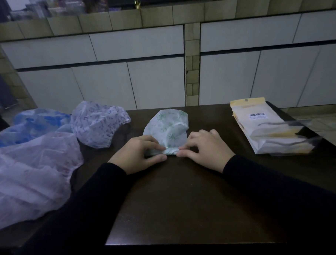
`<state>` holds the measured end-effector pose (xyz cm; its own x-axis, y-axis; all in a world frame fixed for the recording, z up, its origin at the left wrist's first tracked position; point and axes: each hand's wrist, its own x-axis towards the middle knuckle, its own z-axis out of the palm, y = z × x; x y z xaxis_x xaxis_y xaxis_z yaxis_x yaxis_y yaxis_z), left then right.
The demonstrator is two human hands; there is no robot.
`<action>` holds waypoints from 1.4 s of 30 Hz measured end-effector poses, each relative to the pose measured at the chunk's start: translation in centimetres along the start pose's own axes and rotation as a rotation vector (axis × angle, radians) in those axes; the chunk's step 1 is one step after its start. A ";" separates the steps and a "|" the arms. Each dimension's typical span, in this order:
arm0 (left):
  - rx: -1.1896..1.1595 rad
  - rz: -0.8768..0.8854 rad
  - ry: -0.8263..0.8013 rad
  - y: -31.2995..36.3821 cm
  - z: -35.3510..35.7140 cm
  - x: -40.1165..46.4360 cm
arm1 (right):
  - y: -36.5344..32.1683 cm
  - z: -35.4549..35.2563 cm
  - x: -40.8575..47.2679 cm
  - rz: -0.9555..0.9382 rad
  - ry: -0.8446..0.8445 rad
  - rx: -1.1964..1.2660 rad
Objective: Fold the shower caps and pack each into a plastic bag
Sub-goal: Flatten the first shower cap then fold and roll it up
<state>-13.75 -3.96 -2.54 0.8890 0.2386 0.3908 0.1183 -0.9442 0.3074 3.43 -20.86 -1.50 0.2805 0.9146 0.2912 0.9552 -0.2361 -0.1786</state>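
Both forearms in dark sleeves reach forward over the dark table [185, 194], palms down. The left hand [139, 153] and right hand [204, 149] each pinch the near, rolled edge of the green-patterned shower cap [168, 127] between thumb and curled fingers; the rest of the cap lies flat beyond the fingers. Right of the right hand lies a stack of plastic bags [269, 130] bearing a barcode label, its print too small to read. Left of the left hand lie a purple-patterned cap [97, 126], a pink cap [30, 172] and a blue cap [38, 121].

Crinkled thin plastic shower cap [168, 127]; glossy dark wood table [185, 194].
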 end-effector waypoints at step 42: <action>0.022 -0.315 -0.056 1.2 -0.3 1.6 | -1.1 -1.1 1.9 0.228 -0.217 -0.079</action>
<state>-12.37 -4.70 -1.28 0.8300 0.5075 0.2313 0.4004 -0.8309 0.3864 3.03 -19.22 0.27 0.4693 0.8820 0.0430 0.8769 -0.4597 -0.1403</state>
